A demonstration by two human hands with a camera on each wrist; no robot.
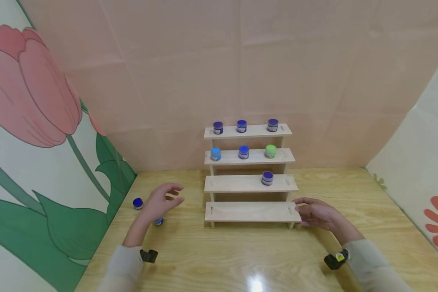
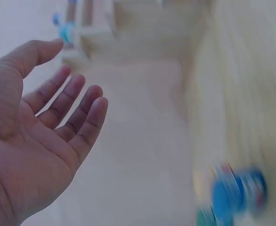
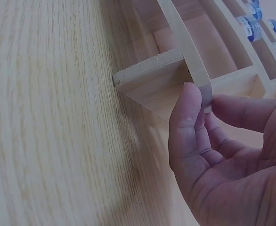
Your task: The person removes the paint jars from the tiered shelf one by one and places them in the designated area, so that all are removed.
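Observation:
A stepped wooden shelf rack (image 1: 252,211) stands on the table against the back wall. My right hand (image 1: 317,213) pinches the right end of its lowest board between thumb and fingers; the right wrist view shows the board's corner (image 3: 206,96) in that pinch. My left hand (image 1: 163,198) hovers left of the rack, its fingers loosely bent and apart, holding nothing. Near it on the table are a dark blue jar (image 1: 138,203) and a blue jar (image 1: 158,221), the latter partly behind the wrist. A blue jar (image 2: 237,190) looks blurred in the left wrist view.
The top board holds three dark jars, one a purple jar (image 1: 272,125). Below them stand a light blue jar (image 1: 215,154), a blue jar (image 1: 243,152) and a green jar (image 1: 270,151). A dark purple jar (image 1: 267,178) sits on the third board. Printed walls flank the table (image 1: 219,255).

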